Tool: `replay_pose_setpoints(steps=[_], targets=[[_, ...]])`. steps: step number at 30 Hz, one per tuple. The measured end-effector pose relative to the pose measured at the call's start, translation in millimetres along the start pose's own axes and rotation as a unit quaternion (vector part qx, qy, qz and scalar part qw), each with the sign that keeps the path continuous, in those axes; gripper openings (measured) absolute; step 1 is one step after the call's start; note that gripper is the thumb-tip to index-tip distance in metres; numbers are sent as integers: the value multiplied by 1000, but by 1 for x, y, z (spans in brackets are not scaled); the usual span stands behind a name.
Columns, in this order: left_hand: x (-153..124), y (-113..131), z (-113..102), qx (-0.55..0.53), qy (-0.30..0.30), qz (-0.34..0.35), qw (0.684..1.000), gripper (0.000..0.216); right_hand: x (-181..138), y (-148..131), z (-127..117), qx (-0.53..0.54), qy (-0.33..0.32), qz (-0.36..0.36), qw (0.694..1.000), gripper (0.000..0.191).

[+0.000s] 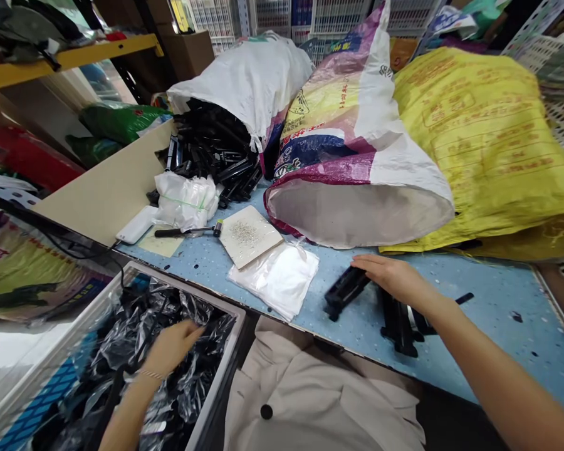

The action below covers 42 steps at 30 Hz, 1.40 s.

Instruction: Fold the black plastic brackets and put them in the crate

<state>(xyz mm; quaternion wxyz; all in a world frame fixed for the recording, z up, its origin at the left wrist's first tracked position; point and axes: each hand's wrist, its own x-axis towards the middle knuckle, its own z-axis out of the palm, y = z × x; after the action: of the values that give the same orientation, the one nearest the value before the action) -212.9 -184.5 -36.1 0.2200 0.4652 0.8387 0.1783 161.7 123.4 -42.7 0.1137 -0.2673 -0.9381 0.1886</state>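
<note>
the right hand [388,272] lays nearly straight fingers on a black part [346,292] on the table [482,285], maybe to steady it; its grip is hidden. the left hand [175,346], fingers a bit bent, is over the bin [188,288], likely close for easy reach; i cannot tell if it holds anything.

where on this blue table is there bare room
Mostly bare: blue tabletop right of the black parts, before the yellow sack; also a strip between hammer and bin. Crowded: back left, around the black-part heap and plastic bags.
</note>
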Motion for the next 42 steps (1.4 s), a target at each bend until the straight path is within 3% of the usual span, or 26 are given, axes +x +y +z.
replay_pose_setpoints(steps=[2, 4, 7, 9, 13, 18, 20, 24, 28, 33, 38, 42], targets=[[32, 48, 35, -23, -12, 82, 996, 31, 2, -14, 6, 87, 33, 35, 995, 33], [59, 100, 70, -33, 16, 170, 985, 24, 5, -29, 16, 188, 66, 92, 976, 33], [87, 150, 104, -49, 28, 196, 979, 8, 5, -48, 34, 359, 101, 186, 909, 36], [101, 156, 110, -65, 17, 182, 981, 9, 4, -58, 43, 474, 109, 225, 844, 37], [117, 136, 101, -117, -9, 155, 981, 15, 8, -75, 51, 618, 133, 267, 728, 33], [122, 127, 95, -167, -35, 152, 974, 17, 39, -104, 61, 747, 153, 249, 597, 26], [119, 130, 93, -171, -22, 158, 972, 12, 53, -114, 72, 773, 164, 248, 560, 26], [112, 129, 76, -162, 7, 190, 968, 21, 64, -122, 92, 759, 197, 276, 555, 28], [112, 125, 62, -201, -9, 179, 963, 19, 53, -120, 89, 747, 215, 279, 563, 25], [114, 128, 80, -327, -64, 93, 938, 27, 44, -119, 73, 768, 208, 241, 555, 21], [110, 135, 100, -290, -5, 75, 954, 32, 47, -118, 74, 801, 192, 220, 522, 20], [108, 138, 105, -240, 1, 98, 966, 32, 59, -119, 78, 818, 173, 215, 505, 20]])
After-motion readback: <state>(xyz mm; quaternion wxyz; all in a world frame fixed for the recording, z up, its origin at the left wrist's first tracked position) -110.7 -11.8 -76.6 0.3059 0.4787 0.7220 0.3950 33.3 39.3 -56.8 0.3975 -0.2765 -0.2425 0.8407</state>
